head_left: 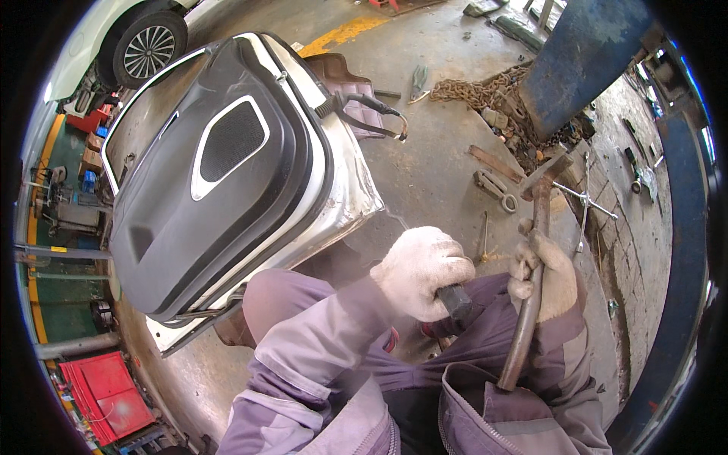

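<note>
In white work gloves, my left hand is closed around a dark block, one end of which sticks out below the fingers. The rest of the block is hidden in the palm. My right hand grips a hammer by its brown handle, head upward, the handle's end over my lap. In front of me to the left lies a white car door, black inner trim panel facing up. My left hand is just off its scuffed, bent near right corner. A wiring harness hangs from the door's edge.
Right of the door, pliers, a rusty chain, a locking clamp and a cross wrench lie on the floor. A blue lift post rises behind. A red toolbox stands at lower left; a car wheel, upper left.
</note>
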A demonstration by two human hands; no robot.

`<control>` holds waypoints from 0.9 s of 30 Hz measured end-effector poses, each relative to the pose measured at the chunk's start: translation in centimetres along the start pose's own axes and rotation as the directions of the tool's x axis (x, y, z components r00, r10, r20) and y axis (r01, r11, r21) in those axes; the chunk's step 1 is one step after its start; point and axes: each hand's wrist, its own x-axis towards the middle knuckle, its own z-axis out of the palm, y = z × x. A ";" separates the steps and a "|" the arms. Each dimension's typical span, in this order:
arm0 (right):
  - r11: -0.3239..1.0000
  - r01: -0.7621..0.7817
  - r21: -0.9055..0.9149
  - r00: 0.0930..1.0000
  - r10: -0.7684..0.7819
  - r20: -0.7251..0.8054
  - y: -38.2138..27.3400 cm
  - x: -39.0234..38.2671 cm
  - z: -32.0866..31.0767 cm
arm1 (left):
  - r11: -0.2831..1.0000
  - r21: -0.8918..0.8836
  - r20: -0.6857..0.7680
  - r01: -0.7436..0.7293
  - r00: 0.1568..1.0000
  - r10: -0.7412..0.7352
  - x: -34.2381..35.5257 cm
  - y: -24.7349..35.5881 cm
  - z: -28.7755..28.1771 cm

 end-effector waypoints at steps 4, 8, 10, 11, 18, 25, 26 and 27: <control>1.000 -0.003 0.031 0.999 0.002 0.034 0.0 0.2 -0.6 | 0.999 0.026 0.015 0.029 0.999 -0.029 0.1 -0.1 -0.3; 0.999 -0.012 0.046 0.995 0.007 0.104 0.0 0.3 -1.2 | 0.997 0.029 -0.017 0.072 0.997 -0.071 -0.1 -0.3 0.1; 0.999 -0.012 0.051 0.994 0.007 0.109 0.0 0.3 -1.2 | 0.992 0.056 -0.020 0.113 0.994 -0.112 -0.1 0.0 0.4; 0.999 -0.009 0.051 0.994 0.003 0.106 0.0 0.2 -1.2 | 0.996 0.051 -0.007 0.078 0.997 -0.078 0.0 0.2 0.4; 1.000 0.009 -0.005 0.995 -0.008 0.103 0.1 0.4 -1.1 | 0.998 0.037 0.082 -0.058 0.995 0.054 0.6 0.5 0.2; 1.000 -0.002 -0.010 0.997 0.003 0.071 0.0 0.2 -1.0 | 0.999 -0.003 -0.027 -0.048 0.999 0.048 0.3 -0.4 -0.4; 1.000 -0.005 -0.010 0.998 0.006 0.067 0.0 0.2 -0.9 | 0.999 -0.012 -0.039 -0.032 0.999 0.031 0.2 -0.5 -0.4; 1.000 -0.008 -0.009 0.998 0.009 0.064 0.1 0.2 -0.9 | 1.000 0.012 -0.036 -0.002 0.999 0.002 0.2 -0.5 -0.3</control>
